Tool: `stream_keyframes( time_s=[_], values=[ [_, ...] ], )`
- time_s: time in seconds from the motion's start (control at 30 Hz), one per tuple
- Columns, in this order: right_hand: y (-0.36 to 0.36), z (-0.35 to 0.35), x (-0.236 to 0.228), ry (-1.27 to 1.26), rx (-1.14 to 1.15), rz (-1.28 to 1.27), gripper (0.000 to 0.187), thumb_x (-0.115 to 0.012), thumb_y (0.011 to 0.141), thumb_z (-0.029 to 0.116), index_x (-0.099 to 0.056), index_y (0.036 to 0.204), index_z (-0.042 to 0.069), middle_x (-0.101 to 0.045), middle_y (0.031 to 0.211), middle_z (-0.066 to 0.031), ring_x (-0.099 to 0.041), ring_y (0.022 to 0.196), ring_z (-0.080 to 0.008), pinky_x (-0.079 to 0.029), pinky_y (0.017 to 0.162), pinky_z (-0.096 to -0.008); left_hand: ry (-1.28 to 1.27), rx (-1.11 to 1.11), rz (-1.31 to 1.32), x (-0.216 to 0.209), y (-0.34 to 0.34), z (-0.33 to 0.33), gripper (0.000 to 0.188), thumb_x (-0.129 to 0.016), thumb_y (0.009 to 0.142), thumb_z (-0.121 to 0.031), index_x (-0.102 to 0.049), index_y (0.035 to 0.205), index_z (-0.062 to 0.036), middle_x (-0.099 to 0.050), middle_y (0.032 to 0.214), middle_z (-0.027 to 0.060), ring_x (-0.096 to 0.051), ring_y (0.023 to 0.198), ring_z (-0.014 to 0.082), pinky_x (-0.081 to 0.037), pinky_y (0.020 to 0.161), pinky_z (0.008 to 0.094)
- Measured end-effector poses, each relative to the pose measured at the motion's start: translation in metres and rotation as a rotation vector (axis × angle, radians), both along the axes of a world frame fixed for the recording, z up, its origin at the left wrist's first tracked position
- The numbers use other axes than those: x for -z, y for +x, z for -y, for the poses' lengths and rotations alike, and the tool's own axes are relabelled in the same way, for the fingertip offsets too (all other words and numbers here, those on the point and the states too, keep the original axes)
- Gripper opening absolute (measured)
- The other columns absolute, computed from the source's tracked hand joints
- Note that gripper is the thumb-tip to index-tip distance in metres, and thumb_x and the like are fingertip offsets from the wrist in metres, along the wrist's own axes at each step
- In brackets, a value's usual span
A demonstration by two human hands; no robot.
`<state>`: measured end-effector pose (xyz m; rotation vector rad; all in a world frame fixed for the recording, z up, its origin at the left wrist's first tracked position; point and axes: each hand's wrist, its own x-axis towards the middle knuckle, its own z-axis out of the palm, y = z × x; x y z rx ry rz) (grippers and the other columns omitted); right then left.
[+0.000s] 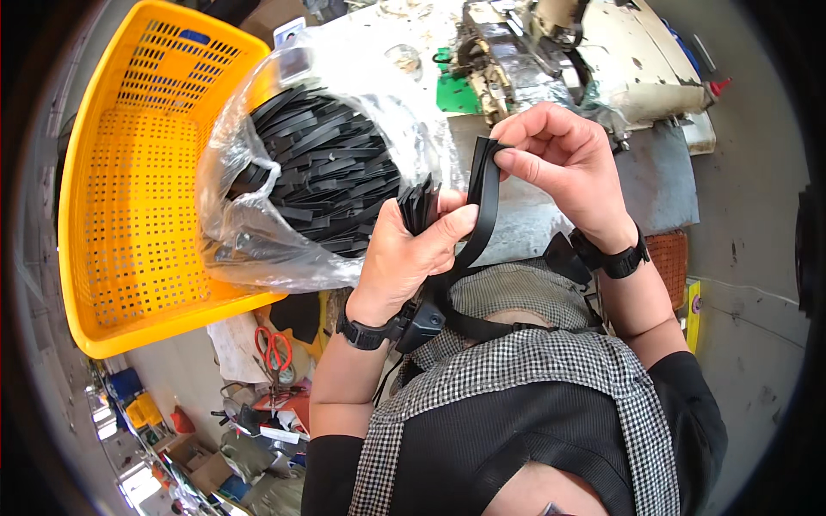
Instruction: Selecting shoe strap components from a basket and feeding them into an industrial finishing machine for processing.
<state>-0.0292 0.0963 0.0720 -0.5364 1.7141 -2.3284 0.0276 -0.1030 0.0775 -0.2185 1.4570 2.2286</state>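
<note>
My left hand (pixel 403 262) is closed around a bunch of flat black strips (pixel 416 206), whose ends fan up above the fingers. Thumb and fingers of my right hand (pixel 570 163) pinch the upper ends of more black strips (pixel 487 193), which hang in a curve down beside the left hand. Whether the two bunches join behind the left fingers is hidden. Left of the hands, a clear plastic bag (pixel 225 245) gapes around a large heap of similar black strips (pixel 331 163).
A yellow perforated basket (pixel 76 258) stands at the left, against the bag. Past my right hand sits a sewing-type machine (pixel 508 64) on a worn table. Red-handled scissors (pixel 274 348) lie lower left, near cluttered tools. A reddish-brown woven basket (pixel 668 267) is beyond my right forearm.
</note>
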Motion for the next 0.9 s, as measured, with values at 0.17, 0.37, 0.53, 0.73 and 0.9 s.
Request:
stream_keyframes(
  time_s=[0.17, 0.37, 0.53, 0.73, 0.9],
  values=[
    [0.004, -0.032, 0.007, -0.02, 0.093, 0.063, 0.013, -0.064, 0.085, -0.005, -0.062, 0.097, -0.003, -0.066, 0.092, -0.0052, -0.065, 0.084, -0.0111, -0.055, 0.078, -0.0245, 0.048, 0.033, 0.014, 0.01, -0.009, -0.027, 0.017, -0.067, 0.089, -0.014, -0.062, 0.094, 0.001, -0.045, 0.058, -0.0053, -0.034, 0.043, 0.0011, -0.027, 0.04, 0.0194],
    [0.008, -0.056, 0.015, -0.053, 0.18, 0.092, 0.014, -0.064, 0.084, -0.005, -0.061, 0.098, -0.002, -0.066, 0.093, -0.0051, -0.065, 0.083, -0.0107, -0.056, 0.077, -0.0253, 0.023, 0.05, 0.072, 0.013, -0.022, -0.049, 0.01, -0.063, 0.09, -0.013, -0.058, 0.088, -0.004, -0.04, 0.057, -0.0055, -0.031, 0.041, 0.0027, -0.025, 0.039, 0.0197],
    [0.009, -0.068, 0.015, -0.047, 0.196, 0.146, 0.016, -0.065, 0.084, -0.005, -0.061, 0.099, -0.002, -0.065, 0.094, -0.0053, -0.065, 0.084, -0.0109, -0.056, 0.077, -0.0253, 0.028, 0.063, 0.078, 0.018, -0.031, -0.055, 0.012, -0.065, 0.089, -0.014, -0.059, 0.088, -0.004, -0.041, 0.057, -0.0052, -0.032, 0.041, 0.0029, -0.025, 0.039, 0.0197],
    [0.003, -0.076, 0.025, -0.089, 0.234, -0.015, 0.015, -0.064, 0.084, -0.007, -0.063, 0.098, -0.001, -0.066, 0.096, -0.0056, -0.065, 0.087, -0.0119, -0.054, 0.08, -0.025, -0.046, 0.15, 0.024, 0.015, -0.039, -0.059, 0.012, -0.068, 0.086, -0.012, -0.059, 0.087, -0.0035, -0.045, 0.058, -0.0046, -0.035, 0.043, 0.0025, -0.026, 0.04, 0.0191],
    [-0.004, -0.077, 0.029, -0.095, 0.245, -0.013, 0.015, -0.063, 0.084, -0.008, -0.062, 0.098, 0.0, -0.065, 0.098, -0.0058, -0.064, 0.089, -0.0122, -0.055, 0.081, -0.026, -0.053, 0.154, 0.018, 0.02, -0.046, -0.056, 0.017, -0.072, 0.085, -0.014, -0.066, 0.091, -0.0004, -0.048, 0.059, -0.0064, -0.036, 0.044, 0.0006, -0.027, 0.04, 0.0189]
  ],
)
